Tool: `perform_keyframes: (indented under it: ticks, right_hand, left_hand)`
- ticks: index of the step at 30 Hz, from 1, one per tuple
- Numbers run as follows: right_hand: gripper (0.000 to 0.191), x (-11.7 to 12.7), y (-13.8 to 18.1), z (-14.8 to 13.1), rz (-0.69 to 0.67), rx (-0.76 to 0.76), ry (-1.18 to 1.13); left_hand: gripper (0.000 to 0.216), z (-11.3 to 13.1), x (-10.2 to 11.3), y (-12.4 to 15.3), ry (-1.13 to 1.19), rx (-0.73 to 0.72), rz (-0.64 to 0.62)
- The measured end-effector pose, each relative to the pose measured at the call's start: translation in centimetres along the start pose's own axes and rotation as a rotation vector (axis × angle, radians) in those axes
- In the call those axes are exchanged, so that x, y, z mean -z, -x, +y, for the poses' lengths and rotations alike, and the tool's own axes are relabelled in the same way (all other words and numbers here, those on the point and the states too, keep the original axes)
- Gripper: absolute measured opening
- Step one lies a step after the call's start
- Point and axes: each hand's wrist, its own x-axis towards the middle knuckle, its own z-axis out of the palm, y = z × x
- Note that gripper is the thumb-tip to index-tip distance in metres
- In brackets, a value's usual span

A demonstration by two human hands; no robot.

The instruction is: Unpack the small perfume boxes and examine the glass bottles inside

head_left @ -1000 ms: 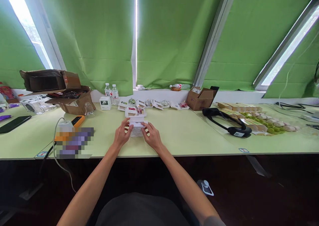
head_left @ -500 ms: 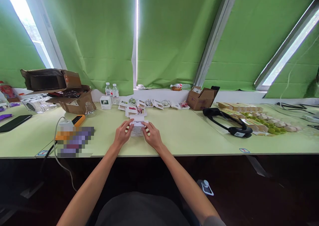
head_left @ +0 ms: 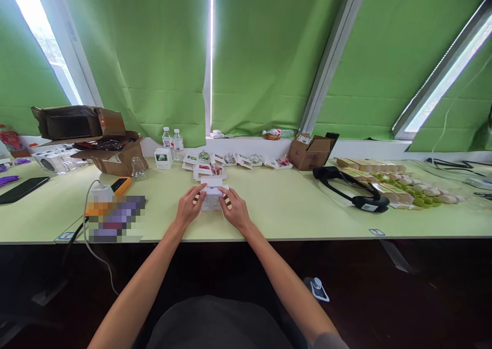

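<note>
A small white cardboard box [head_left: 211, 202] stands on the light green table in front of me, its top flaps raised. My left hand [head_left: 189, 204] is closed on the box's left side, fingertips at the upper edge. On the other side my right hand [head_left: 234, 209] grips the top right corner with thumb and fingers at a flap. Just behind the box lie opened white packets [head_left: 202, 170] with red and pale contents. What is inside the box cannot be made out.
Further back stand a closed white box [head_left: 163, 158], two water bottles [head_left: 177, 143] and more opened packets [head_left: 243, 160]. An open brown carton [head_left: 309, 152] and a black headset [head_left: 369, 204] are right. Left are a torn carton [head_left: 119, 159], a glass [head_left: 138, 168] and an orange device [head_left: 121, 185].
My right fingers have shifted very slightly at the box's flap. Everything else looks the same.
</note>
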Motion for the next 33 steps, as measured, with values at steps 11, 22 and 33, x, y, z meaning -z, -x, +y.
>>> perform_keyframes:
  ticks: [11,22,33]
  right_hand:
    - [0.038,0.04,-0.06,-0.05,0.0,-0.007,-0.017]
    - [0.05,-0.24,0.08,0.18,0.002,-0.062,-0.011]
    - [0.055,-0.25,0.04,0.25,0.001,-0.085,-0.023]
  left_hand:
    - [0.037,0.16,0.01,-0.03,0.009,0.009,0.001]
    - [0.039,0.19,0.09,-0.07,0.016,0.005,0.005]
    - [0.037,0.03,0.05,-0.06,0.02,0.01,-0.002]
